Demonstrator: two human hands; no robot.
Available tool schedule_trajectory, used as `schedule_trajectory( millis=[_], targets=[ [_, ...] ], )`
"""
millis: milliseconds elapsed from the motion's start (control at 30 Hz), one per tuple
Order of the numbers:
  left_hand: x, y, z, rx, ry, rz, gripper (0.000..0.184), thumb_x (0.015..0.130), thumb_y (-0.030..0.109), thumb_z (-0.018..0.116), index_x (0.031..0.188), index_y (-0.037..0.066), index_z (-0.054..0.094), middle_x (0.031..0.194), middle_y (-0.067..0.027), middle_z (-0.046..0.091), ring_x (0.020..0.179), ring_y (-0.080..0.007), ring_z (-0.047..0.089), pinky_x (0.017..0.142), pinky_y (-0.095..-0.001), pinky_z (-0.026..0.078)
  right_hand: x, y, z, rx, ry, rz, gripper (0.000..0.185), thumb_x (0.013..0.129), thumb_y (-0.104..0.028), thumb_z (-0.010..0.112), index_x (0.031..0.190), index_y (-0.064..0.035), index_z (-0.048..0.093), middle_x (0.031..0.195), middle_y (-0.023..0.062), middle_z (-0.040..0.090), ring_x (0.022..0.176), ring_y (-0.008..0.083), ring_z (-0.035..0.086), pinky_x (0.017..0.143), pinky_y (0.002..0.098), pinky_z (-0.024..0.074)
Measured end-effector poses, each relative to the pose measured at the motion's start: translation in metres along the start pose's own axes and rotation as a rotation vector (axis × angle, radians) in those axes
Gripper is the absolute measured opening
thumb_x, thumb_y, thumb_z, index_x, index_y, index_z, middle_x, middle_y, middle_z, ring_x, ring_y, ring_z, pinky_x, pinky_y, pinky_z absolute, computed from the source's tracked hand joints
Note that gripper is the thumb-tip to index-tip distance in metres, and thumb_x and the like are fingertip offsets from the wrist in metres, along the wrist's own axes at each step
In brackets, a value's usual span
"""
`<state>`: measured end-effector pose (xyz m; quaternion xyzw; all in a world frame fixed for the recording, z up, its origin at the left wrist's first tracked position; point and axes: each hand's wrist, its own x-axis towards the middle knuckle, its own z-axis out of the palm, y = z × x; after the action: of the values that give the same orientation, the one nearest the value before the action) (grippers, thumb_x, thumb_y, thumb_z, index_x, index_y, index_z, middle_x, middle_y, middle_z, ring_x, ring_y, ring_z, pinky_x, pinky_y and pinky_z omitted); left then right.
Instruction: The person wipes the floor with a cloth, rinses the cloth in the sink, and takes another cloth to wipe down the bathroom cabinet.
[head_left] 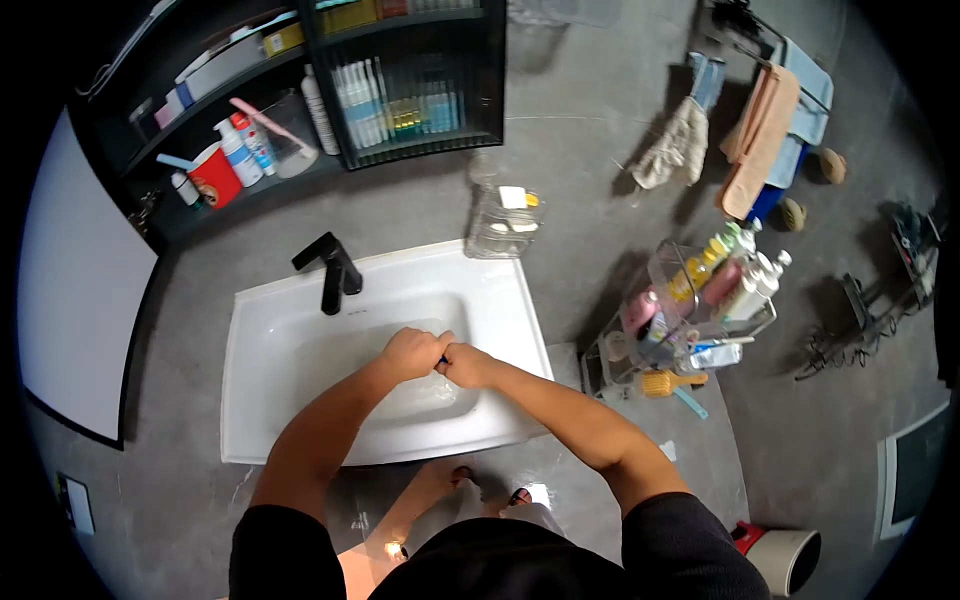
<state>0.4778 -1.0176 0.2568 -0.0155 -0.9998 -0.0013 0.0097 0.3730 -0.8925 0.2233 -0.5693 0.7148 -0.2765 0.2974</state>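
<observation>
Both my hands meet over the white sink basin, their fingers curled toward each other. My left hand is closed, and my right hand is closed right beside it. A small dark blue thing shows between them; most of it is hidden by the fingers, so I cannot make out what it is. Behind the basin stands a black faucet, up and to the left of my hands. Water lies in the basin below them.
A clear container stands at the sink's back right corner. To the right, a rack holds several bottles, with a yellow brush below. Above are dark shelves with a red cup. Towels hang on the wall.
</observation>
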Motion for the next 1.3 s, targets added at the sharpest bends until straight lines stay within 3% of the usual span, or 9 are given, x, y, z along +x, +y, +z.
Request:
schedule_trajectory(
  millis=[133, 233, 367, 500, 600, 767, 967, 1133, 1300],
  targets=[
    [-0.006, -0.025, -0.013, 0.012, 0.147, 0.078, 0.023, 0.076, 0.018, 0.067, 0.091, 0.013, 0.051, 0.063, -0.0065, 0.063, 0.055, -0.0297, 0.063, 0.05, -0.0416, 0.048, 0.02, -0.004, -0.015, 0.931, -0.459, 0.287, 0.02, 0.091, -0.028, 0.059, 0.097, -0.0092, 0.06, 0.07, 0.0025, 0.057, 0.051, 0.0123, 0.048, 0.045, 0.026, 0.037],
    [0.0, -0.027, -0.014, -0.118, 0.225, 0.05, 0.022, 0.078, 0.018, 0.066, 0.094, 0.014, 0.052, 0.07, -0.0054, 0.066, 0.061, -0.0294, 0.065, 0.054, -0.0415, 0.049, 0.003, -0.012, -0.025, 1.374, -0.492, 0.293, 0.021, 0.094, -0.033, 0.057, 0.096, -0.0119, 0.057, 0.066, -0.0038, 0.047, 0.047, 0.0038, 0.03, 0.039, 0.0198, 0.021],
    [0.006, -0.011, -0.004, -0.366, 0.202, -0.106, 0.034, 0.076, 0.01, 0.07, 0.106, 0.01, 0.054, 0.084, -0.0113, 0.067, 0.08, -0.0295, 0.066, 0.066, -0.041, 0.051, -0.04, 0.001, -0.057, 1.054, -0.509, 0.391, 0.03, 0.095, -0.039, 0.056, 0.106, -0.0115, 0.058, 0.075, -0.003, 0.055, 0.051, 0.004, 0.039, 0.044, 0.0185, 0.0288],
    [0.038, 0.012, 0.016, -1.014, 0.23, -0.053, 0.033, 0.083, 0.013, 0.071, 0.111, 0.008, 0.055, 0.091, -0.007, 0.064, 0.079, -0.0172, 0.062, 0.068, -0.0336, 0.049, -0.081, 0.033, -0.057, 0.722, 0.155, 0.335, 0.029, 0.093, -0.037, 0.061, 0.111, -0.0147, 0.058, 0.09, -0.0072, 0.059, 0.072, 0.0018, 0.052, 0.055, 0.0191, 0.0381],
    [0.072, 0.044, 0.001, -1.6, -0.253, -0.2, 0.034, 0.084, 0.019, 0.073, 0.111, 0.008, 0.056, 0.09, -0.0007, 0.063, 0.076, -0.0087, 0.056, 0.067, -0.0259, 0.046, -0.116, 0.042, -0.064, 0.717, 0.38, 0.229, 0.028, 0.091, -0.033, 0.065, 0.11, -0.0141, 0.059, 0.093, -0.0076, 0.059, 0.076, 0.0025, 0.053, 0.057, 0.0193, 0.0395],
    [0.119, 0.094, -0.008, -1.552, -0.353, -0.162, 0.039, 0.086, 0.021, 0.073, 0.119, 0.006, 0.058, 0.097, 0.0029, 0.062, 0.087, -0.0052, 0.056, 0.077, -0.0221, 0.045, -0.176, 0.089, -0.091, 0.987, 0.794, 0.252, 0.013, 0.095, -0.023, 0.059, 0.103, -0.013, 0.063, 0.09, -0.0047, 0.063, 0.081, 0.0048, 0.058, 0.069, 0.0225, 0.0476],
    [0.187, 0.154, 0.012, -1.706, -0.3, 0.005, 0.019, 0.096, 0.02, 0.059, 0.108, 0.006, 0.059, 0.099, 0.0025, 0.061, 0.092, -0.0063, 0.055, 0.085, -0.0241, 0.044, -0.239, 0.112, -0.139, 1.369, 0.786, 0.197, 0.01, 0.101, -0.02, 0.047, 0.104, -0.0117, 0.051, 0.091, -0.0025, 0.058, 0.076, 0.0066, 0.057, 0.069, 0.0213, 0.0485],
    [0.252, 0.197, 0.014, -1.683, -0.191, -0.021, 0.016, 0.1, 0.025, 0.05, 0.105, 0.01, 0.054, 0.095, 0.0013, 0.059, 0.09, -0.0066, 0.055, 0.083, -0.0237, 0.044, -0.282, 0.165, -0.174, 1.093, 0.881, 0.154, 0.014, 0.099, -0.024, 0.052, 0.105, -0.012, 0.053, 0.081, -0.0057, 0.055, 0.068, 0.0031, 0.05, 0.061, 0.0193, 0.0402],
    [0.279, 0.234, -0.011, -1.466, -0.27, 0.11, 0.033, 0.085, 0.016, 0.072, 0.111, 0.006, 0.053, 0.096, -0.0018, 0.061, 0.089, -0.0096, 0.057, 0.08, -0.0267, 0.047, -0.306, 0.196, -0.193, 0.819, 0.636, 0.154, 0.025, 0.092, -0.025, 0.065, 0.109, -0.0066, 0.061, 0.08, -0.0059, 0.056, 0.07, 0.0033, 0.048, 0.061, 0.021, 0.0402]
  ],
)
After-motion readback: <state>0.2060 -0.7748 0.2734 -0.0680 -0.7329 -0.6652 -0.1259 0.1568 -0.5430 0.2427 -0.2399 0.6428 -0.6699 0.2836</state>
